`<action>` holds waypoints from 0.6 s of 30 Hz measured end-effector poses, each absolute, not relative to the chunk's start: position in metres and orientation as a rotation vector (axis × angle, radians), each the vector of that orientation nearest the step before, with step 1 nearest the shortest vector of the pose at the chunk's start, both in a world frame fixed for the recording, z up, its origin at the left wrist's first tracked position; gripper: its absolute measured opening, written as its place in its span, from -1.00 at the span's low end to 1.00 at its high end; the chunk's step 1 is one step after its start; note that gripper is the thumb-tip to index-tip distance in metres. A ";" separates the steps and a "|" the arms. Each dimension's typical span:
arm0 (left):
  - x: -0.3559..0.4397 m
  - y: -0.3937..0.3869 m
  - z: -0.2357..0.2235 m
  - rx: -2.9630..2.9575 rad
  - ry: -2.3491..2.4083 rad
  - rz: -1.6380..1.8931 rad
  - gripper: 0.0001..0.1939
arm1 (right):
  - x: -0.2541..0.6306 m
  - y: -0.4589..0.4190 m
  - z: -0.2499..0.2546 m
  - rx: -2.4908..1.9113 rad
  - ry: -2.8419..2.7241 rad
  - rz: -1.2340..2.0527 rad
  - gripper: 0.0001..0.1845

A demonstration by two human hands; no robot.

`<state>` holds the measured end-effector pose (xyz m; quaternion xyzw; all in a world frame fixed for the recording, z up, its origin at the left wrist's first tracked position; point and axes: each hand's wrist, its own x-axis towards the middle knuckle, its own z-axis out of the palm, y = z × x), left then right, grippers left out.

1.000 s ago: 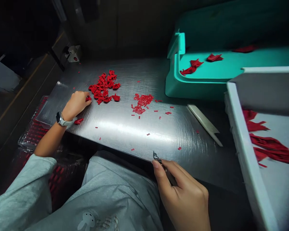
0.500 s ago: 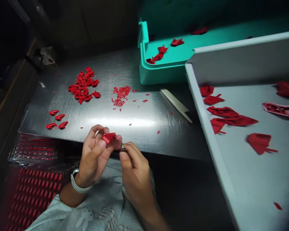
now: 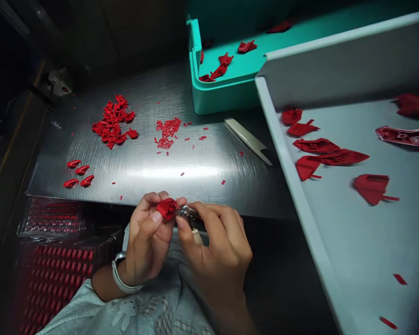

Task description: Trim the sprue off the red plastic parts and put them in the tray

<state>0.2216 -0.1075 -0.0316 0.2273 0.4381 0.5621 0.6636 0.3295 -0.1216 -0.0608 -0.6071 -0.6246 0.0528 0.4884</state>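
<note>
My left hand (image 3: 148, 237), with a white band at its wrist, pinches a small red plastic part (image 3: 166, 209) between thumb and fingers just past the table's front edge. In my right hand (image 3: 219, 239) is a pair of small nippers, with its metal jaws (image 3: 184, 211) at the right end of the red part. A cream handle (image 3: 197, 236) shows under the right fingers. Whether the jaws are closed on the part cannot be made out. Small red scraps (image 3: 168, 130) lie in a loose heap on the metal table (image 3: 143, 158) beyond my hands.
Red parts form a pile (image 3: 113, 121) at the left, with several slimmer red pieces (image 3: 87, 180) nearer the edge. A teal bin (image 3: 223, 93), a cream blade-like strip (image 3: 247, 139) and a white-walled tray (image 3: 282, 153) stand right. Clear trays of red parts (image 3: 59, 270) sit lower left.
The view has shifted slightly. My right hand has turned and moved right, bringing the nippers' jaws and handle into sight. The red part in my left hand has turned and sits closer to the jaws.
</note>
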 end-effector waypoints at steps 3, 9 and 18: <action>0.226 -0.109 -0.028 0.457 0.909 1.299 -0.75 | 0.331 -0.122 -0.059 -1.481 -1.543 0.096 -0.76; 0.224 -0.105 -0.029 0.547 0.842 1.300 -0.82 | 0.340 -0.122 -0.055 -1.509 -1.587 0.026 -0.76; 0.216 -0.099 -0.033 0.779 0.827 1.301 -0.84 | 0.350 -0.122 -0.050 -1.489 -1.653 0.007 -0.75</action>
